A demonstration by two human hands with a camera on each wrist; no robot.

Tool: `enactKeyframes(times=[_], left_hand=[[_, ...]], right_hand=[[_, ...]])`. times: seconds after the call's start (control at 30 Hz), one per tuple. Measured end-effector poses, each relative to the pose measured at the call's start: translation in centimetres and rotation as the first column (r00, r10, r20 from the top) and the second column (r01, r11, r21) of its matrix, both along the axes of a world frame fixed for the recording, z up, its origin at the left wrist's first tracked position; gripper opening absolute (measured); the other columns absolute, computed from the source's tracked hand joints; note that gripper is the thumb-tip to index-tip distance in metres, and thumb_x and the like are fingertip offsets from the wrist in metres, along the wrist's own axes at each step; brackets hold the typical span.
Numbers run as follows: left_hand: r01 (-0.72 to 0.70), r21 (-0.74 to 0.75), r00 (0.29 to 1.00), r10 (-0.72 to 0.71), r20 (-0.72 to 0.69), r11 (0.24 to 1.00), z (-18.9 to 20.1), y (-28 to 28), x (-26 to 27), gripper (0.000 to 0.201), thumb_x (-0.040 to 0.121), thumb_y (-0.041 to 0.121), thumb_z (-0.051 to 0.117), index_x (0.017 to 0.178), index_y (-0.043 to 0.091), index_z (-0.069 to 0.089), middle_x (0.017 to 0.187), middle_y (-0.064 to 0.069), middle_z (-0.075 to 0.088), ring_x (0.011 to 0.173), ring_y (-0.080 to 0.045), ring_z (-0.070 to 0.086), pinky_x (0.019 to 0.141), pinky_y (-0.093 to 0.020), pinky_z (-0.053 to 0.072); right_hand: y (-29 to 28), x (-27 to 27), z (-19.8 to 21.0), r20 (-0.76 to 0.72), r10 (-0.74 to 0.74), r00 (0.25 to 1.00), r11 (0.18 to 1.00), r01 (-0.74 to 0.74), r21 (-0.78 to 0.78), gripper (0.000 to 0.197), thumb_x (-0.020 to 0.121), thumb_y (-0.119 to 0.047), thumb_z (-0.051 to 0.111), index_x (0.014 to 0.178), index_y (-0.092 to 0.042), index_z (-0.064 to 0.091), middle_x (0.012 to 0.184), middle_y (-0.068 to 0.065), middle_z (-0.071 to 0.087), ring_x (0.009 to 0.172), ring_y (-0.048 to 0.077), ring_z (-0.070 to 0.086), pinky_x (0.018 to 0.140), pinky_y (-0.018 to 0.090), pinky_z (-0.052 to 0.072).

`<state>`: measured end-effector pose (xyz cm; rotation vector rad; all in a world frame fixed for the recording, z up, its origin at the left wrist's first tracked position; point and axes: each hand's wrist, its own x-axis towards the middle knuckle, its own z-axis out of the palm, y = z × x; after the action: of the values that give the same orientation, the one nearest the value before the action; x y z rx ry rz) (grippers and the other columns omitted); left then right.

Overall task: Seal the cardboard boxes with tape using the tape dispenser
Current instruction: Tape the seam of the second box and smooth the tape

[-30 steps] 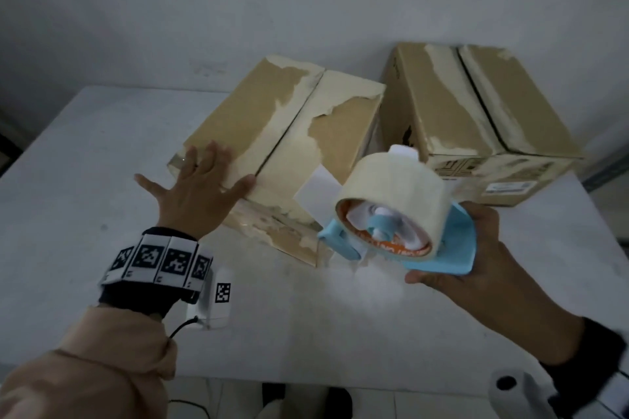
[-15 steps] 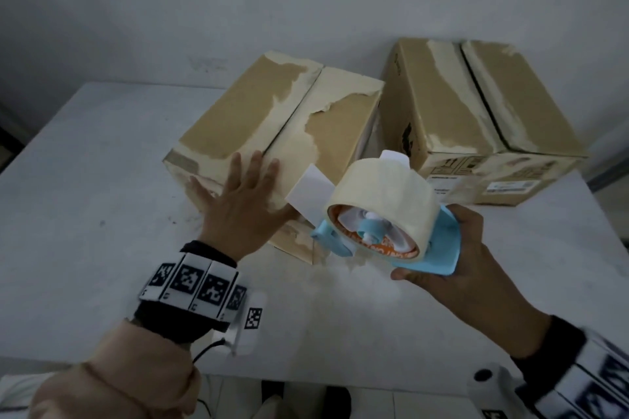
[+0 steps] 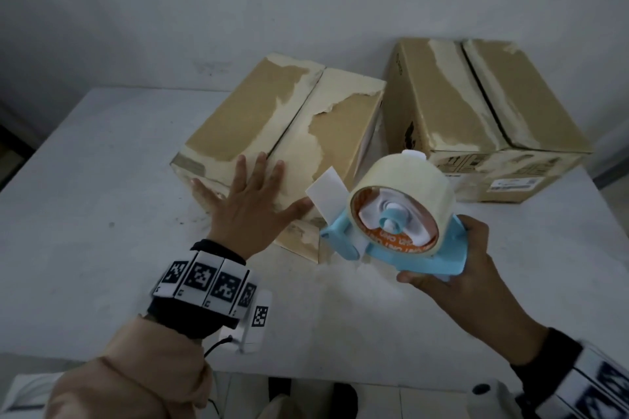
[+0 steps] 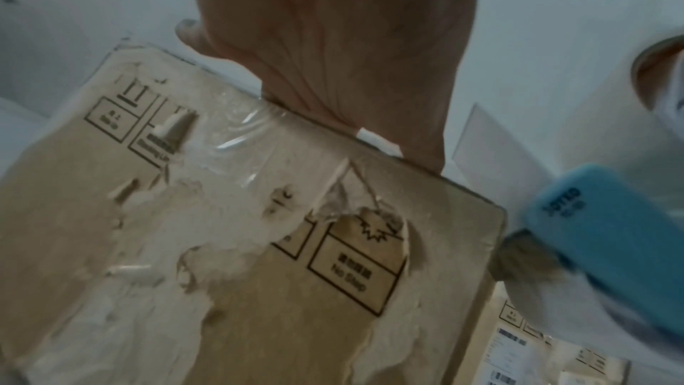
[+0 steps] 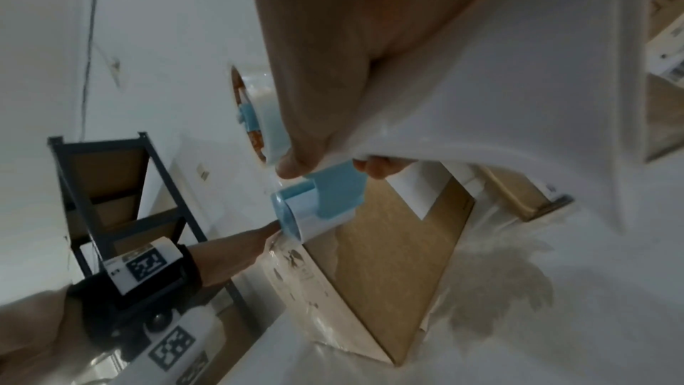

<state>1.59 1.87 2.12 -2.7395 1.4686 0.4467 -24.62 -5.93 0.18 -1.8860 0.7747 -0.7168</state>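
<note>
Head view: the left hand (image 3: 250,206) lies flat, its fingers (image 3: 260,167) straight and spread, on the near end of the closer cardboard box (image 3: 282,133), the palm over the front top edge and the fingertips reaching onto the centre seam (image 3: 292,127). The right hand (image 3: 456,269) has its fingers clenched round the handle of the blue tape dispenser (image 3: 401,241), which carries a full roll of pale tape (image 3: 405,180). The dispenser hangs in the air just right of the left thumb, off the box's near right corner, with a free white tab of tape (image 3: 325,190) sticking up towards the box.

By the look of it, the step in hand is the start of the first seal: the box is braced and the dispenser is brought up, but no fresh tape is on the seam yet. The next move probably calls for laying the tab on the front face below the seam, pressing it down, then drawing the dispenser away from the fingers along the seam towards the far edge.

The left wrist view shows the front face (image 4: 259,245) badly peeled, with torn paper and a remnant of old clear film; tape may grip poorly there. The left fingers themselves lie across the seam's near end and would have to shift aside.

A second cardboard box (image 3: 483,119), flaps closed, its seam apparently untaped, stands on the white surface (image 3: 85,197) beyond and right of the right-hand fingers, just beside the first. In the right wrist view a dark shelf rack (image 5: 107,201) stands past the left wrist.
</note>
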Motion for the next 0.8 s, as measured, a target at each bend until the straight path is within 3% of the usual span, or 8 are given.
enactKeyframes(times=[0.13, 0.23, 0.3, 0.37, 0.43, 0.53, 0.73, 0.8], left_hand=[[0.010, -0.008, 1.000, -0.010, -0.004, 1.000, -0.1, 0.0, 0.0, 0.094, 0.064, 0.080, 0.002, 0.147, 0.035, -0.003, 0.157, 0.009, -0.010, 0.144, -0.018, -0.014, 0.102, -0.073, -0.008], [0.006, -0.011, 1.000, -0.007, -0.009, 1.000, 0.1, -0.1, 0.2, 0.091, 0.068, 0.081, 0.006, 0.147, 0.036, -0.002, 0.157, 0.009, -0.011, 0.144, -0.017, -0.014, 0.102, -0.073, -0.009], [-0.007, -0.023, 1.000, 0.006, -0.022, 1.000, -0.2, -0.2, 0.4, 0.088, 0.072, 0.081, 0.011, 0.146, 0.036, -0.003, 0.157, 0.010, -0.013, 0.144, -0.016, -0.016, 0.102, -0.072, -0.010], [-0.009, -0.010, 1.000, 0.009, -0.029, 1.000, -0.4, -0.2, 0.4, 0.088, 0.072, 0.081, 0.013, 0.147, 0.036, -0.003, 0.156, 0.009, -0.013, 0.144, -0.016, -0.017, 0.102, -0.072, -0.010], [-0.001, -0.001, 0.999, 0.001, -0.035, 1.000, -0.3, -0.3, 0.2, 0.087, 0.074, 0.080, 0.014, 0.147, 0.036, -0.003, 0.156, 0.009, -0.014, 0.143, -0.016, -0.017, 0.102, -0.072, -0.010], [0.008, -0.020, 1.000, -0.008, -0.028, 1.000, -0.4, -0.3, 0.4, 0.086, 0.075, 0.079, 0.013, 0.147, 0.035, -0.005, 0.156, 0.008, -0.015, 0.143, -0.016, -0.017, 0.103, -0.072, -0.010], [0.022, -0.032, 1.000, -0.023, -0.022, 0.999, -0.3, -0.1, 0.3, 0.087, 0.073, 0.078, 0.008, 0.147, 0.034, -0.007, 0.156, 0.006, -0.016, 0.143, -0.016, -0.017, 0.103, -0.071, -0.013], [0.035, -0.033, 0.999, -0.036, -0.024, 0.999, -0.3, 0.0, 0.4, 0.083, 0.076, 0.075, 0.008, 0.147, 0.034, -0.007, 0.156, 0.004, -0.017, 0.143, -0.016, -0.018, 0.101, -0.070, -0.014]], right_hand=[[0.0, 0.3, -0.4, -0.008, -0.022, 1.000, 0.999, 0.022, -0.027, 0.075, 0.050, -0.074, 0.068, 0.106, -0.050, 0.024, 0.101, -0.018, 0.049, 0.087, -0.018, 0.056, 0.065, 0.001, 0.046], [-0.1, -2.1, -2.2, -0.252, -0.038, 0.967, 0.999, 0.035, -0.013, 0.075, 0.054, -0.039, 0.084, 0.104, -0.033, 0.029, 0.087, -0.017, 0.054, 0.083, 0.005, 0.065, 0.063, 0.018, 0.051], [0.6, -4.6, -4.1, -0.340, -0.117, 0.933, 0.990, 0.135, 0.031, 0.084, 0.043, -0.054, 0.085, 0.103, -0.033, 0.030, 0.079, -0.017, 0.057, 0.079, 0.015, 0.066, 0.064, 0.021, 0.049], [1.1, -6.1, -5.2, -0.285, -0.255, 0.924, 0.960, 0.277, 0.040, 0.084, 0.032, -0.079, 0.070, 0.098, -0.046, 0.030, 0.078, -0.014, 0.060, 0.070, 0.008, 0.063, 0.056, 0.013, 0.044], [0.8, -6.3, -5.8, -0.277, -0.342, 0.898, 0.939, 0.334, -0.078, 0.086, 0.045, -0.055, 0.082, 0.113, -0.044, 0.030, 0.080, 0.004, 0.066, 0.071, 0.025, 0.067, 0.054, 0.021, 0.047], [-1.2, -5.2, -6.2, -0.302, -0.376, 0.876, 0.906, 0.280, -0.318, 0.110, 0.054, -0.018, 0.087, 0.129, -0.045, 0.012, 0.080, 0.024, 0.067, 0.063, 0.041, 0.066, 0.057, 0.039, 0.054], [-4.3, -3.0, -9.2, -0.358, -0.272, 0.893, 0.880, 0.080, -0.469, 0.086, 0.061, -0.015, 0.085, 0.126, -0.012, 0.028, 0.083, 0.021, 0.065, 0.064, 0.035, 0.064, 0.054, 0.044, 0.056], [-4.9, -2.3, -10.4, -0.427, -0.268, 0.863, 0.862, 0.017, -0.507, 0.079, 0.059, -0.016, 0.085, 0.120, -0.010, 0.035, 0.087, 0.021, 0.065, 0.066, 0.035, 0.063, 0.055, 0.042, 0.055]])
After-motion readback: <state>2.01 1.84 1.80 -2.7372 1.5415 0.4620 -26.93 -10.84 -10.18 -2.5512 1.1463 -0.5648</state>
